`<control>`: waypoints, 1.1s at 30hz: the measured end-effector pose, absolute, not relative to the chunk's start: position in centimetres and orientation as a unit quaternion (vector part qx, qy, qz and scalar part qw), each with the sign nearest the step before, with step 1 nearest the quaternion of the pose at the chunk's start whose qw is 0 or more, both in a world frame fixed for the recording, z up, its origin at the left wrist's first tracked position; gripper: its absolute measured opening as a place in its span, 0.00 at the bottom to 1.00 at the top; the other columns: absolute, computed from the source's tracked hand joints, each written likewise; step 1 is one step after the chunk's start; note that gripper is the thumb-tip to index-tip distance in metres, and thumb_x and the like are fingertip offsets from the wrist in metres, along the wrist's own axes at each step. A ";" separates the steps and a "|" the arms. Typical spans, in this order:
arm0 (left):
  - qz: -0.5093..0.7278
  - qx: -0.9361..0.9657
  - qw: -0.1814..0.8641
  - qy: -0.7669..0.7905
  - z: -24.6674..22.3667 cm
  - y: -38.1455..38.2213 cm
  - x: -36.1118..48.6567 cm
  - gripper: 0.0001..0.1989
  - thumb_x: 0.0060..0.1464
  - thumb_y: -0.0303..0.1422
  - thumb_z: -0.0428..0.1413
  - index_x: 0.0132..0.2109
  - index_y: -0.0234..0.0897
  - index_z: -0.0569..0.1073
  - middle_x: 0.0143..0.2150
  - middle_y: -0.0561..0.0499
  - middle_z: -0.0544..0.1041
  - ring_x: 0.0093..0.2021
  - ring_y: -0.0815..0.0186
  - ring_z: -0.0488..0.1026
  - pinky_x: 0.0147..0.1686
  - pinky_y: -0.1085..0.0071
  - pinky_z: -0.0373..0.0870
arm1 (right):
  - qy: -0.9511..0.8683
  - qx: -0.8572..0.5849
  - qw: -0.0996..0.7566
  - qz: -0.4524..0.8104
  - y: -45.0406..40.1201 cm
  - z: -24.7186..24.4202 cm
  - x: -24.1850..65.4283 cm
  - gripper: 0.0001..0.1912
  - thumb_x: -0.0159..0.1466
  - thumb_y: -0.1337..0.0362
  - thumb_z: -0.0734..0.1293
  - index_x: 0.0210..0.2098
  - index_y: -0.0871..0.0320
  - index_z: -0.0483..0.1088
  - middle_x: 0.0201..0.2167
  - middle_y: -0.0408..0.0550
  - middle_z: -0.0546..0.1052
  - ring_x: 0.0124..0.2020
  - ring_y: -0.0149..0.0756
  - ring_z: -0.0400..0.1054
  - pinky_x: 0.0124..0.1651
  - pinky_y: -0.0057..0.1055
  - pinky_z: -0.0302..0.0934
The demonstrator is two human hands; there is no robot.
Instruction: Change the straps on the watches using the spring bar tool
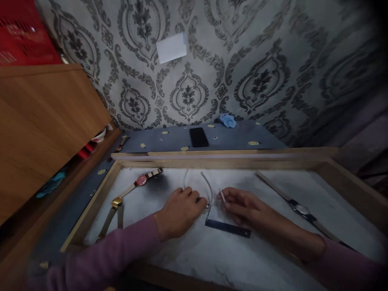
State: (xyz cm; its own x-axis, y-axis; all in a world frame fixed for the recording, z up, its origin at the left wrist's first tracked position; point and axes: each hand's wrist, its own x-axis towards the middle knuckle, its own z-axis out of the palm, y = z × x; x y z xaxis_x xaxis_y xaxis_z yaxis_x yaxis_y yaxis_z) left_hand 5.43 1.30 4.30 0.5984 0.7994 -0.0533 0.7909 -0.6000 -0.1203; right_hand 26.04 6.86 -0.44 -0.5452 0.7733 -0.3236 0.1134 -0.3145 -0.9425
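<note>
My left hand (181, 211) is closed with its fingertips down on the tray floor. A thin pale curved strap (208, 185) rises beside its fingers, and a second thin pale strand shows above the knuckles; what lies beneath the palm is hidden. Just to the right, my right hand (241, 204) pinches a short, thin, light-coloured rod (222, 195) between thumb and fingers. Below both hands lies a dark flat strip (228, 228) with a hole at its right end and a thin piece joined at its left end.
The wooden-framed tray (194, 163) has a pale floor. In it are a red-faced watch (141, 180), a gold-coloured watch (117, 202) and another strap watch (301, 209). Behind stand a black phone (199, 137) and a crumpled blue item (228, 120). A wooden cabinet (51, 121) borders the left.
</note>
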 end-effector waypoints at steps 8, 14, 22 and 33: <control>0.017 -0.911 0.069 -0.407 3.6 1.8 6.1 0.07 0.63 0.26 0.44 0.45 0.34 0.65 0.41 0.46 0.71 0.42 0.60 0.67 0.39 0.63 0.64 | -0.546 -0.437 0.260 0.666 7.2 0.3 25.9 0.23 0.49 0.46 0.69 0.27 0.57 0.59 0.17 0.37 0.61 0.14 0.22 0.51 0.16 0.22 0.45; 0.057 -0.831 0.044 -0.552 7.3 1.1 1.8 0.13 0.63 0.28 0.47 0.54 0.38 0.61 0.53 0.47 0.68 0.52 0.61 0.65 0.48 0.64 0.64 | -0.580 -0.452 0.260 0.625 7.8 -1.4 26.7 0.29 0.49 0.36 0.66 0.26 0.56 0.58 0.16 0.38 0.61 0.12 0.20 0.46 0.13 0.23 0.38; 0.129 -0.707 0.039 -0.695 7.5 2.1 -7.5 0.07 0.58 0.26 0.50 0.42 0.29 0.69 0.44 0.38 0.73 0.46 0.53 0.71 0.45 0.59 0.67 | -0.673 -0.434 0.235 0.550 7.0 0.7 26.2 0.26 0.55 0.39 0.64 0.35 0.57 0.63 0.17 0.36 0.58 0.15 0.25 0.50 0.18 0.24 0.44; 0.106 -0.793 0.015 -0.600 6.3 3.7 -2.4 0.10 0.63 0.27 0.44 0.47 0.36 0.68 0.47 0.44 0.71 0.46 0.59 0.71 0.43 0.64 0.68 | -0.821 -0.364 0.175 0.403 7.8 -1.4 26.9 0.18 0.62 0.49 0.60 0.38 0.57 0.71 0.20 0.43 0.67 0.22 0.31 0.57 0.27 0.28 0.51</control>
State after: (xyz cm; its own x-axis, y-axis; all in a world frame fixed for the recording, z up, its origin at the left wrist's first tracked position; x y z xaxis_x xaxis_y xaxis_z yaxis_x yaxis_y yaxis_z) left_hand -2.40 3.71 6.26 0.2574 0.9547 -0.1495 0.9483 -0.2793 -0.1507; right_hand 26.87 7.76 -1.41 -0.6737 0.7390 -0.0066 0.4570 0.4096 -0.7896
